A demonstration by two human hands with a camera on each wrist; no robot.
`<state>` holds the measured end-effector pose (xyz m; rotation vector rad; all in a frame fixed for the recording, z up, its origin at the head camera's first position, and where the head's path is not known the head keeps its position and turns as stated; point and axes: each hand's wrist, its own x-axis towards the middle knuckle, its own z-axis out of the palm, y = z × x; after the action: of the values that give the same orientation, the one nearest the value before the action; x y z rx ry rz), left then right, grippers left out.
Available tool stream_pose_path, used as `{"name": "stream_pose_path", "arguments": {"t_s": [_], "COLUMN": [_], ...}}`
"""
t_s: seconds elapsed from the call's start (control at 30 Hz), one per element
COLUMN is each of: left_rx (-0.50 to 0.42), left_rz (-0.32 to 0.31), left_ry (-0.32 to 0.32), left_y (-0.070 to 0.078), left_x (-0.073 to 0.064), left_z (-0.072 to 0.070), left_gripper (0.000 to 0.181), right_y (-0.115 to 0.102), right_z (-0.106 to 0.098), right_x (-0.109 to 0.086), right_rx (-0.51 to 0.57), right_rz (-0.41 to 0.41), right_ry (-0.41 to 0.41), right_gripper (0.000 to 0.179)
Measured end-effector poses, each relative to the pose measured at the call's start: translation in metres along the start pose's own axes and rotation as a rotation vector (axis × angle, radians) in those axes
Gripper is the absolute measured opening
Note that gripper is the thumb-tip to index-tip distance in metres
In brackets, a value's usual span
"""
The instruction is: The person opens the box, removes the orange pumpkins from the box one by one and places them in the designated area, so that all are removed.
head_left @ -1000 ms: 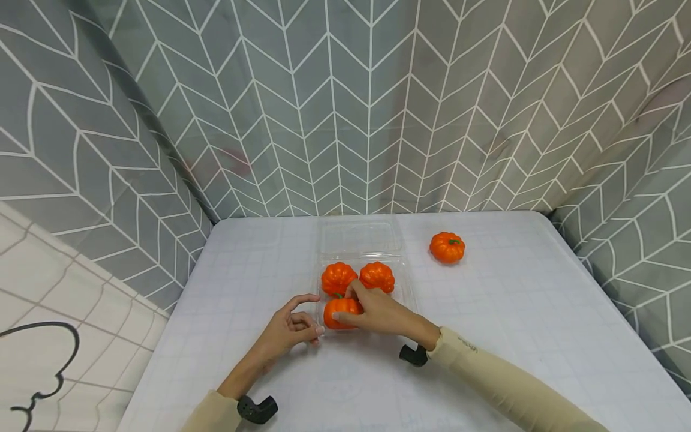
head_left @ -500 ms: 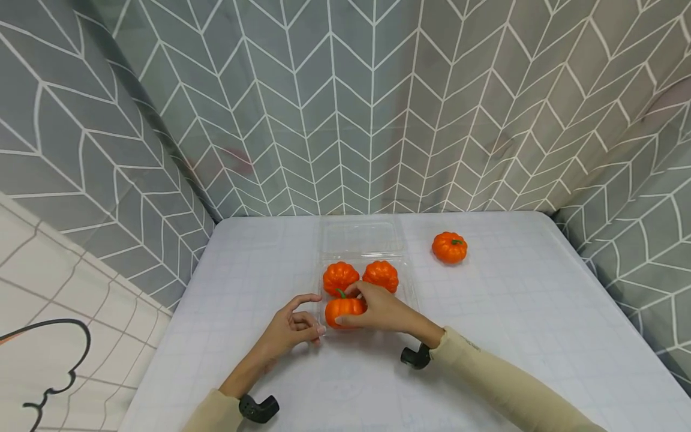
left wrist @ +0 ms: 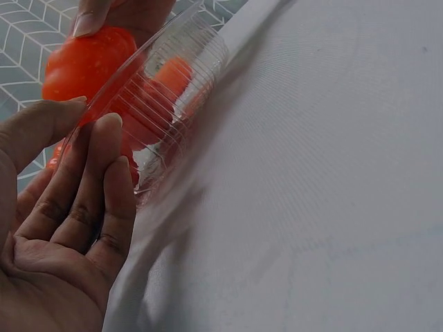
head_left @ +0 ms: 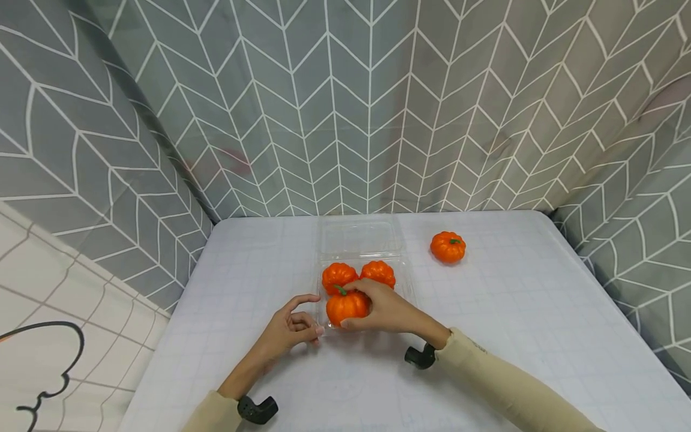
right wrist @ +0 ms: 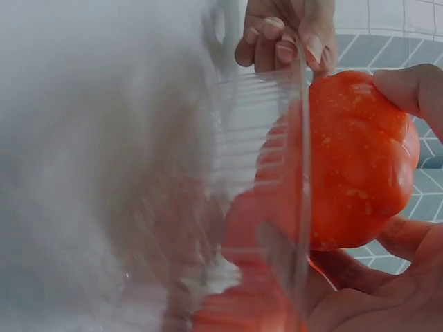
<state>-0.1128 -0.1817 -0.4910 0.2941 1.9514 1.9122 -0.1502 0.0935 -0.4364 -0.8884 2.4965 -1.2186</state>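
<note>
In the head view my right hand (head_left: 384, 307) grips a small orange pumpkin (head_left: 345, 308) with a green stem, thumb at its near side and fingers at its far side. That pumpkin sits at the front left of a clear plastic clamshell container (head_left: 406, 295), standing partly above the rim in the right wrist view. My left hand (head_left: 288, 329) pinches the container's rim at its front left corner, thumb and fingertips on either side of the plastic (left wrist: 201, 41). Behind, a left pumpkin (head_left: 339, 276) and a right pumpkin (head_left: 379, 272) lie inside the container.
Another orange pumpkin (head_left: 447, 247) lies on the white table (head_left: 486, 336), back right of the container. The container's lid (head_left: 360, 236) lies folded open toward the back. A grey patterned curtain (head_left: 345, 108) hangs behind the table's far edge.
My right hand has shifted slightly right with the pumpkin, which has turned a little and sits slightly higher in the view. My left hand has stayed at the container's corner.
</note>
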Motion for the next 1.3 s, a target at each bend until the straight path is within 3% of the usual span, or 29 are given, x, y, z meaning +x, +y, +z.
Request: {"name": "stream_pose_path", "arguments": {"t_s": [0.37,0.83,1.3], "left_rx": [-0.008,-0.022,-0.028], "left_rz": [-0.007,0.010,-0.009], "left_ry": [0.005,-0.002,0.010], "left_y": [0.000,0.000,-0.001], "left_x": [0.000,-0.001,0.000], "left_z": [-0.001,-0.001,0.000], "left_gripper": [0.072,0.073,0.074], "right_y": [0.001,0.008,0.015], "right_z": [-0.018,-0.027,-0.038], "right_x": [-0.004,-0.006,-0.010], "right_rx": [0.048,0.060,0.034], "right_rz": [-0.053,-0.015,-0.097], "right_ry": [0.059,0.129,0.168], "right_gripper": [0.061,0.069,0.074]}}
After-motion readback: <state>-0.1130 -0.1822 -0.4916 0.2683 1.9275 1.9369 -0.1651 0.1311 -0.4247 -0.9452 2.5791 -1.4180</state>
